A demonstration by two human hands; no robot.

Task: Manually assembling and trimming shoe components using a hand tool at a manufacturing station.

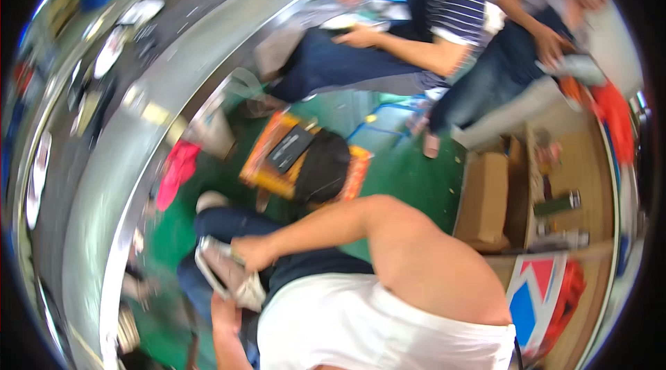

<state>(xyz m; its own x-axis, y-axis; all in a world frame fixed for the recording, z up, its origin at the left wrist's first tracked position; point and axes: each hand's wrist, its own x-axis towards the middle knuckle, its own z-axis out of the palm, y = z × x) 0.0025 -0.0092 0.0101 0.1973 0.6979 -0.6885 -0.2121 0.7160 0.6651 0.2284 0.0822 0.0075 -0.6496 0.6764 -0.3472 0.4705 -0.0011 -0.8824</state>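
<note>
A pale beige shoe with a white sole edge [223, 266] rests tilted over my lap, on the dark blue trouser legs. From the near side, my left hand [225, 311] is closed round one end of it. My right hand [255, 252] comes across from the right, its fingers curled in against the shoe's upper side. Blur hides the fingertips, and I cannot tell whether a small thing is also pinched there.
Several shoes lie on a dark conveyor [156, 44] behind a curved metal edge [94, 231] at left. Ahead stands an orange-yellow box [260, 165] with a black box [290, 148] and dark round seat [323, 165]. Two co-workers sit beyond; cardboard boxes [483, 196] stand right.
</note>
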